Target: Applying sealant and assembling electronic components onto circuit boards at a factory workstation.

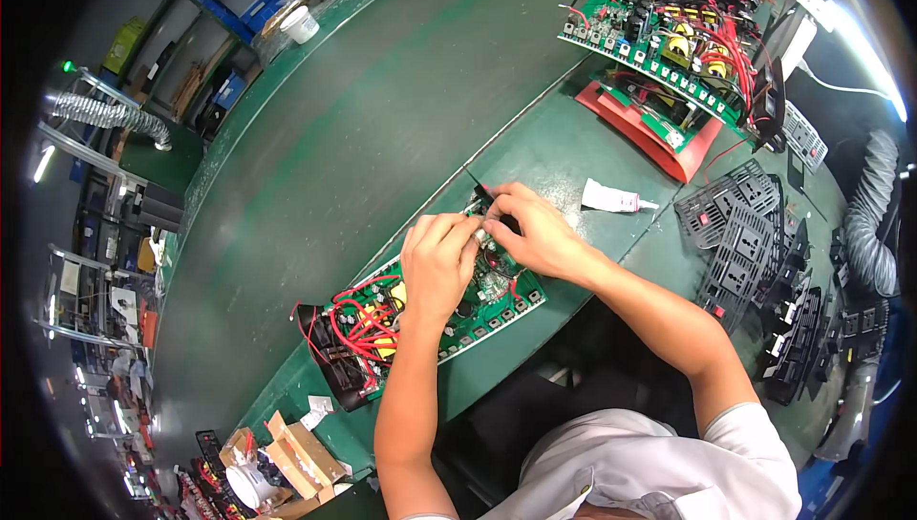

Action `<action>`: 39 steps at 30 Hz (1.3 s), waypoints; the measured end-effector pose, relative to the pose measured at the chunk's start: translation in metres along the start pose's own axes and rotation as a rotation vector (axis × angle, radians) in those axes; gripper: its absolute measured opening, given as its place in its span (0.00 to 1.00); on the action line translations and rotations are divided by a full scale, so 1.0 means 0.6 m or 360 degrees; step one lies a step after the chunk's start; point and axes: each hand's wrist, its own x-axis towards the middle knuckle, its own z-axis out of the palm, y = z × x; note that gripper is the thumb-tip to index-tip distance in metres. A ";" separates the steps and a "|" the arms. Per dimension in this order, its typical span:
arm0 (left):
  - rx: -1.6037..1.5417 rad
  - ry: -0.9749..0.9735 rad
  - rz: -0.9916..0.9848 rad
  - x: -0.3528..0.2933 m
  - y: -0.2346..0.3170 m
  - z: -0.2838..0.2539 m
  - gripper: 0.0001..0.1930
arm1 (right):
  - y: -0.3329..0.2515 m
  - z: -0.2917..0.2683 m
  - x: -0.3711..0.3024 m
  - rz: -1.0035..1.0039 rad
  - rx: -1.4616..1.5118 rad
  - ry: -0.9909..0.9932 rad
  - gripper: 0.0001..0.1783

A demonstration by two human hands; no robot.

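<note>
A long green circuit board (pixel 497 310) lies slantwise on the bench in front of me. It carries yellow-wrapped coils, red wires (pixel 361 318) and a row of metal-tabbed parts along its near edge. My left hand (pixel 439 260) is over the board's middle, its fingers pinched together. From the right, my right hand (pixel 537 232) meets it at the far right end, thumb and forefinger closed too. Both sets of fingertips come together at a small pale part, too hidden to name. A black panel (pixel 334 360) with wires adjoins the board's left end.
A white tube (pixel 609 197) with a pointed nozzle lies right of my hands. Black socket panels (pixel 740 253) are piled farther right. More circuit boards (pixel 669 57) sit at the back right above a red tray (pixel 638 128). An opened cardboard box (pixel 304 453) is at lower left.
</note>
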 end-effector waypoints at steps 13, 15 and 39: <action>-0.0196 -0.0166 -0.0436 0.019 -0.032 0.005 0.09 | 0.020 0.014 0.010 0.0005 -0.0023 -0.0046 0.35; -0.0302 -0.0158 -0.0391 0.015 -0.033 0.005 0.10 | 0.003 0.010 0.010 -0.0125 0.0063 0.0006 0.35; -0.0489 -0.0023 -0.0310 0.014 -0.009 -0.003 0.10 | -0.001 0.009 0.015 -0.0015 0.0152 0.0153 0.07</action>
